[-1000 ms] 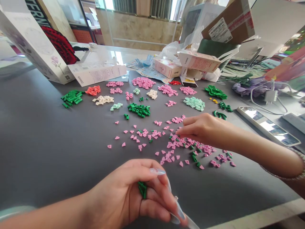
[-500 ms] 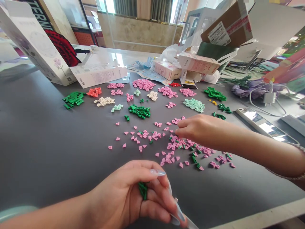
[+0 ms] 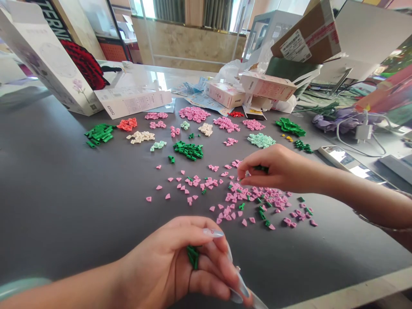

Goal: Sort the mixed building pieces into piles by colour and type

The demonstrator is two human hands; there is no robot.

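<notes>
My left hand (image 3: 196, 262) is palm up at the bottom centre, its fingers curled around a few green pieces (image 3: 193, 256). Over the scattered pink pieces (image 3: 238, 195) is my right hand (image 3: 270, 169), with thumb and forefinger close together. Dark green pieces (image 3: 261, 168) show inside its curled fingers; whether the fingertips pinch anything is too small to tell. Small green pieces (image 3: 241, 207) lie mixed among the pink ones. Behind them is a pile of green pieces (image 3: 188, 150).
Sorted piles stand farther back, including pink (image 3: 194, 114), mint (image 3: 261, 140), cream (image 3: 140, 137) and green (image 3: 100, 134). A tall white box (image 3: 48, 60) leans at left. Opened boxes (image 3: 225, 94), a brown carton (image 3: 307, 36) and a white charger (image 3: 364, 132) are at the back and right.
My right hand has turned and lifted a little, showing green pieces in its fingers. A small green piece now shows among the pink ones below it. My left hand has stayed in place.
</notes>
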